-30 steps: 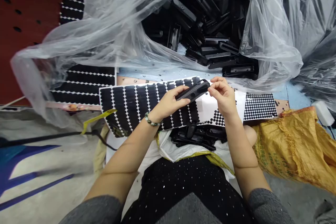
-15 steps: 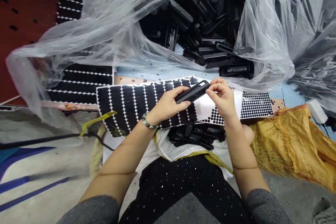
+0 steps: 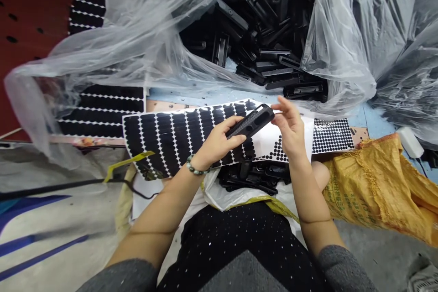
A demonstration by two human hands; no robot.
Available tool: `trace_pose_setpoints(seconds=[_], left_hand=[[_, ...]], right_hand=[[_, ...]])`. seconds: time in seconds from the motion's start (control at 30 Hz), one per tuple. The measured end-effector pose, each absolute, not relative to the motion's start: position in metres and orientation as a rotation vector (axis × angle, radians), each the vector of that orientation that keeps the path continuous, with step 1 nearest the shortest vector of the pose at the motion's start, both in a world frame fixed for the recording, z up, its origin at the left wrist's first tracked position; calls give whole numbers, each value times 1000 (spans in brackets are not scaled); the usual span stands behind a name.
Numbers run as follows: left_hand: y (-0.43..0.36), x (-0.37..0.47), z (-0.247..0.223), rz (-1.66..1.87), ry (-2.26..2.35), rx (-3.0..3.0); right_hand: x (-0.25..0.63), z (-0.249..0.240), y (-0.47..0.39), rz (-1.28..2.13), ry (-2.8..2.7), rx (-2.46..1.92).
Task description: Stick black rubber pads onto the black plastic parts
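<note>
A long black plastic part [image 3: 251, 122] with a textured top and oval recesses is held at its lower left end by my left hand [image 3: 224, 140], thumb below and fingers above. It tilts up to the right. My right hand [image 3: 289, 130] is at the part's upper right end, thumb and a fingertip closed about that end, another finger raised. Whether a small dot is between these fingertips cannot be made out. Under both hands lies a sheet of black stickers [image 3: 186, 134] on white backing, beside a sheet of small black dots [image 3: 331, 136].
Behind lies a heap of black plastic parts [image 3: 270, 66] between sheets of clear plastic [image 3: 164, 23]. More parts [image 3: 253, 178] sit in a white bag on my lap. A yellow woven sack [image 3: 372, 187] is at the right, a black cable [image 3: 68, 187] at the left.
The black plastic part has been turned in my left hand, so more of its recessed face shows. A finger of my right hand has lifted. The view has shifted slightly.
</note>
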State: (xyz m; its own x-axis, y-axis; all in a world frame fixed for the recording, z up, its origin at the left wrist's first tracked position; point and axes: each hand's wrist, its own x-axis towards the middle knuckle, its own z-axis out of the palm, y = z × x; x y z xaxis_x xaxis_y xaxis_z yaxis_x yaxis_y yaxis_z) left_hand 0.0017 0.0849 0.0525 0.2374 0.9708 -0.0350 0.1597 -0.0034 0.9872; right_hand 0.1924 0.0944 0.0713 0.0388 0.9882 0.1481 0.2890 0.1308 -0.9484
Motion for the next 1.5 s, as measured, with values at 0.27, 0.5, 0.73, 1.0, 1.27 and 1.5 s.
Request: trace_pose_setpoints(seconds=[0.27, 0.5, 0.73, 1.0, 1.27, 1.5], left_hand=[[80, 4, 36, 762, 1142, 1650], [81, -2, 17, 842, 1307, 1157], [74, 13, 23, 931, 1054, 752], [64, 34, 18, 1061, 938, 694], [63, 38, 14, 1203, 947, 865], [63, 30, 8, 1225, 985, 939]], right_hand=[[217, 50, 91, 946, -1103, -1320], [259, 24, 69, 816, -1632, -1779], [247, 10, 75, 765, -1690, -1997], [194, 35, 68, 1302, -1122, -1395], [160, 43, 68, 1082, -1296, -1350], [162, 29, 79, 1027, -1278, -1479]])
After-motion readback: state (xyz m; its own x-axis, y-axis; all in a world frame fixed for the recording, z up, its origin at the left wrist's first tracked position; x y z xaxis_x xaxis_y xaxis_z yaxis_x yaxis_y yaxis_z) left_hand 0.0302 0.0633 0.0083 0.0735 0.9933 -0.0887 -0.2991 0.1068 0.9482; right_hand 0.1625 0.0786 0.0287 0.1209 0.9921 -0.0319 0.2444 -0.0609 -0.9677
